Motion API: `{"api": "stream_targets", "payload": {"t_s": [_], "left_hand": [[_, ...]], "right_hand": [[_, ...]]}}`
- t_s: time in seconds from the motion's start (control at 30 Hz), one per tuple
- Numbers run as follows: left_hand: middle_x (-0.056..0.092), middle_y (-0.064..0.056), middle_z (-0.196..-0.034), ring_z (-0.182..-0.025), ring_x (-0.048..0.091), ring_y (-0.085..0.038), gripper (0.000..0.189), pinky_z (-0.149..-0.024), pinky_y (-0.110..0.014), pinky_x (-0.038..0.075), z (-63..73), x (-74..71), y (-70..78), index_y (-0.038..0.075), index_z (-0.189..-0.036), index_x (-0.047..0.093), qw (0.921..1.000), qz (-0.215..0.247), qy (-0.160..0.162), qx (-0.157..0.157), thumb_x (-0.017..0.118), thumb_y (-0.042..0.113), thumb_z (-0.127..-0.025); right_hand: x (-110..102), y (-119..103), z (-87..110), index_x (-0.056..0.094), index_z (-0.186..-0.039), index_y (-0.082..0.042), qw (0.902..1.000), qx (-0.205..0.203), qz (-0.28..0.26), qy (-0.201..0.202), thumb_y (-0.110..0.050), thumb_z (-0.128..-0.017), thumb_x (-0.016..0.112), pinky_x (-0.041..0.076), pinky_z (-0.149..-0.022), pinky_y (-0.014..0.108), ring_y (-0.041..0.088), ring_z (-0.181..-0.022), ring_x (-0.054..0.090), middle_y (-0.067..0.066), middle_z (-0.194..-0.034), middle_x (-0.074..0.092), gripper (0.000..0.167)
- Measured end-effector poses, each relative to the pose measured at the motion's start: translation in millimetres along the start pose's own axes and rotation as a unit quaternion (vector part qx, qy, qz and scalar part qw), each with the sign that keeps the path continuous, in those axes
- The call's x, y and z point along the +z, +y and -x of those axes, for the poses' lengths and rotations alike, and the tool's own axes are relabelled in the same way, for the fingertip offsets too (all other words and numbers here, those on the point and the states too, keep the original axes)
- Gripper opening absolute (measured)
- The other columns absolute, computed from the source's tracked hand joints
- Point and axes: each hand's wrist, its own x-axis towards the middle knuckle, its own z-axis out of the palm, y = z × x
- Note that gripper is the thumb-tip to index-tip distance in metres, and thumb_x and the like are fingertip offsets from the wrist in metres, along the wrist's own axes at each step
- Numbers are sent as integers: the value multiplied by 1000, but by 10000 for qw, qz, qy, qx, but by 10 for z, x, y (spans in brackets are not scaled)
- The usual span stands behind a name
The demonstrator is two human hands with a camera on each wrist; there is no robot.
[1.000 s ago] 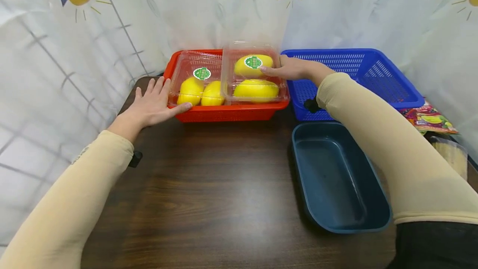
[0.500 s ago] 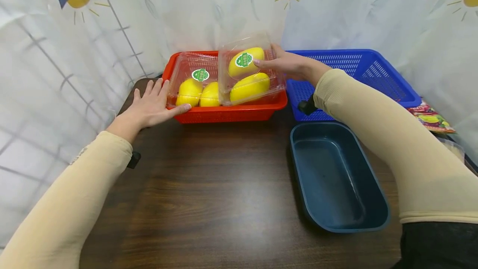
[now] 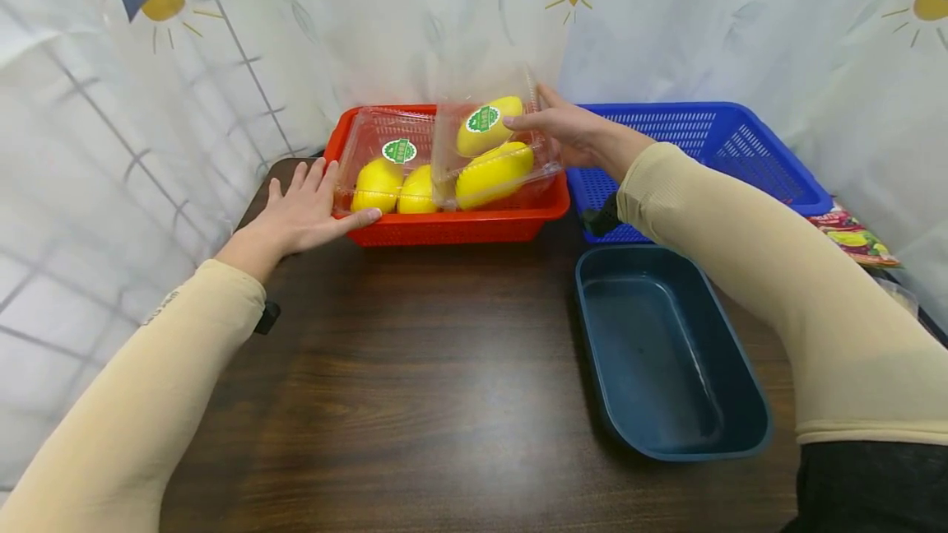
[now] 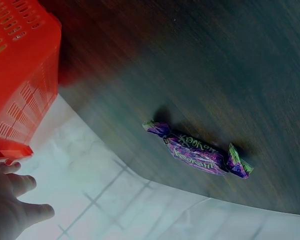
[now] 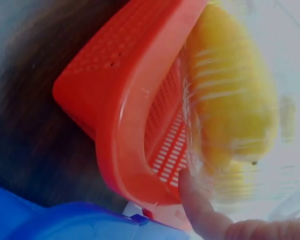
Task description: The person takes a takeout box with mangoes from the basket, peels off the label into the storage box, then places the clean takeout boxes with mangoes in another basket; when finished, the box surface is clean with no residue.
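Note:
A red basket (image 3: 452,224) stands at the back of the dark wooden table and holds two clear plastic boxes of yellow fruit. My right hand (image 3: 566,132) grips the right box (image 3: 492,150) by its far right side and holds it tilted, raised off the basket. The right wrist view shows this box (image 5: 235,100) close up above the red basket rim (image 5: 125,130). The left box (image 3: 385,171) lies flat in the basket. My left hand (image 3: 299,208) rests flat against the basket's left front corner, fingers straight; the left wrist view shows those fingers (image 4: 12,205) beside the basket (image 4: 20,75).
A blue mesh basket (image 3: 711,146) stands right of the red one. A dark blue tub (image 3: 666,352) sits in front of it. A purple wrapped sweet (image 4: 200,155) lies near the table's left edge. Snack packets (image 3: 852,237) lie at far right. A white curtain hangs behind.
My right hand has lifted the right box of fruit from flat in the basket and tilted it up. The left hand has stayed on the basket's corner.

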Motion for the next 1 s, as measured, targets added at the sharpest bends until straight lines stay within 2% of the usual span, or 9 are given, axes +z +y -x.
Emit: {"api": "stream_targets", "payload": {"t_s": [0.1, 0.3, 0.43, 0.57, 0.63, 0.7, 0.77, 0.87, 1.0], "left_hand": [[-8, -31, -168, -153, -6, -56, 117, -116, -79, -6, -8, 11, -3, 2, -162, -11, 10000, 18, -9, 1, 35, 83, -90], [-8, -30, -168, -153, -5, -56, 118, -116, -79, -5, -13, 14, -9, 3, -162, -11, 10000, 18, 18, 8, 36, 83, -90], [-9, -30, -168, -153, -6, -56, 118, -116, -79, -6, -18, 23, -22, 3, -162, -12, 10000, 32, 33, 31, 35, 84, -90], [-11, -29, -169, -153, -8, -56, 119, -116, -79, -7, -30, 18, -13, 5, -162, -13, 9999, 53, 73, 75, 33, 86, -89], [-12, -28, -169, -154, -9, -55, 118, -116, -79, -7, -38, 7, 4, 5, -162, -13, 9999, 42, 75, 98, 32, 86, -89], [-12, -28, -169, -154, -8, -55, 117, -116, -79, -7, -48, -1, 21, 5, -162, -13, 9999, -3, 87, 129, 32, 86, -89], [-12, -27, -169, -154, -8, -55, 116, -117, -78, -7, -60, -4, 35, 6, -163, -13, 9998, -41, 92, 146, 31, 85, -90], [-13, -26, -169, -154, -9, -54, 115, -117, -77, -7, -65, -11, 64, 8, -163, -12, 9998, -45, 86, 162, 30, 86, -89], [-15, -25, -169, -154, -11, -53, 116, -117, -77, -8, -41, -38, 99, 8, -163, -13, 9999, 48, 23, 154, 31, 86, -89]], "right_hand": [[24, 29, 35, 5, -161, -48, 9997, 27, -59, 246, -25, -104, 58, 41, -118, 51, 27, -142, 40, 3, -167, 26, 81], [104, 11, 240, -2, -162, -45, 9974, -230, -339, 593, -25, -102, 60, 41, -119, 49, 28, -144, 43, 0, -169, 19, 89], [203, -29, 548, 1, -162, -48, 9949, -678, -423, 622, -25, -101, 62, 39, -119, 53, 29, -147, 40, -2, -170, 15, 90], [359, 57, 959, 6, -161, -49, 9922, -1188, -282, 240, -27, -101, 61, 50, -109, 51, 34, -140, 47, 2, -167, 20, 85], [453, 177, 1173, 7, -161, -48, 9903, -1372, -215, -6, -26, -101, 59, 57, -100, 46, 37, -132, 52, 6, -165, 24, 83], [550, 338, 1362, 8, -162, -45, 9892, -1452, -89, -181, -22, -101, 56, 57, -98, 43, 37, -129, 52, 8, -165, 24, 82], [637, 533, 1521, 7, -163, -43, 9889, -1441, 20, -349, -21, -100, 56, 55, -102, 48, 38, -134, 48, 6, -167, 21, 83], [746, 845, 1705, 4, -164, -41, 9894, -1327, 297, -507, -30, -99, 62, 51, -105, 57, 39, -145, 34, 2, -171, 10, 88], [887, 1164, 1856, 3, -165, -38, 9894, -1107, 839, -431, -44, -93, 70, 52, -102, 61, 44, -147, 30, 5, -173, 5, 98]]}}
